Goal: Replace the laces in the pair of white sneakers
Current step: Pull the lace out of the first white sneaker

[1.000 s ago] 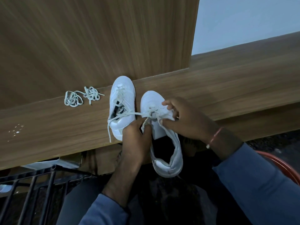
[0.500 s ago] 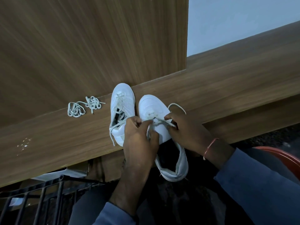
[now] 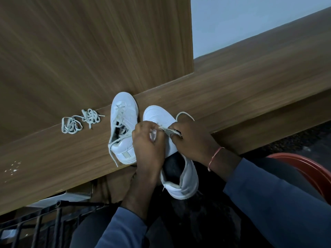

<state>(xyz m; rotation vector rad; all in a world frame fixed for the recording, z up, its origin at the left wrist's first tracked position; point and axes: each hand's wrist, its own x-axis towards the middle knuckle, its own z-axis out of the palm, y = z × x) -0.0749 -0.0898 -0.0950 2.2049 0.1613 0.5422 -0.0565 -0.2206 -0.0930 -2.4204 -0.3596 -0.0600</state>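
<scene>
Two white sneakers sit on a wooden ledge (image 3: 232, 97). The left sneaker (image 3: 123, 126) is laced loosely, and one lace end hangs past its heel. The right sneaker (image 3: 161, 119) sticks out over the ledge's edge, heel toward me. My left hand (image 3: 146, 140) and my right hand (image 3: 191, 138) both pinch a whitish lace (image 3: 168, 130) stretched between them over this shoe's eyelets. A loop of the same lace shows beyond my right hand. Two bundled loose laces (image 3: 80, 120) lie on the ledge to the left.
A tall wooden panel (image 3: 89, 51) rises behind the shoes, with a pale wall to its right. A black metal rack (image 3: 35, 222) stands at the lower left. Part of a red chair (image 3: 308, 169) shows at the right. White specks mark the ledge's left end.
My left hand has moved up onto the right sneaker, and the lace that ran across to the left shoe is now pulled short between both hands. A lace loop appeared beyond my right hand.
</scene>
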